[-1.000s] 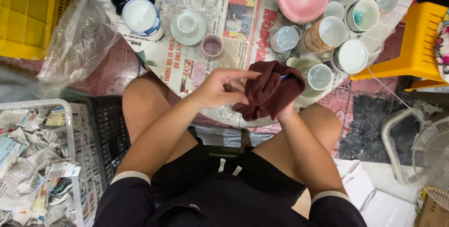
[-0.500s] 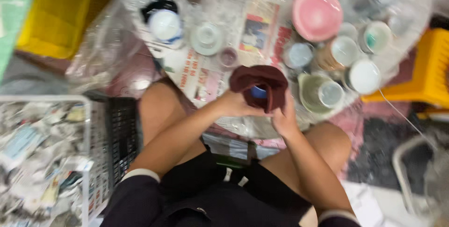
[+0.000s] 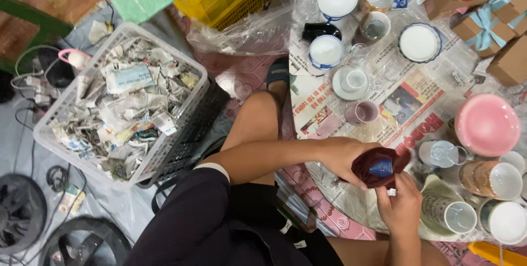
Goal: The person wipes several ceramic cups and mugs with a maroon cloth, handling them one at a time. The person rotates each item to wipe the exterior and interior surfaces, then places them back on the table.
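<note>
Two hands met over your lap's edge: your left hand [image 3: 343, 159] cupped a dark red cloth [image 3: 369, 168] wrapped about a small blue glazed cup [image 3: 381, 167], fingers closed round the bundle, while your right hand [image 3: 403, 205] came up from below, fingertips pinching the cloth's lower edge. The cup lay just above and left of your right hand, and inside the left hand's grasp, so the left was nearer; which way its mouth pointed you could not tell under the cloth. Beyond, on the spread newspaper [image 3: 406, 107], stood a small mauve cup [image 3: 362, 112], a white cup on its saucer [image 3: 351, 82] and a pink upturned bowl [image 3: 486, 124]. Far left sat a white plastic basket of crumpled newspaper [image 3: 121, 101].
</note>
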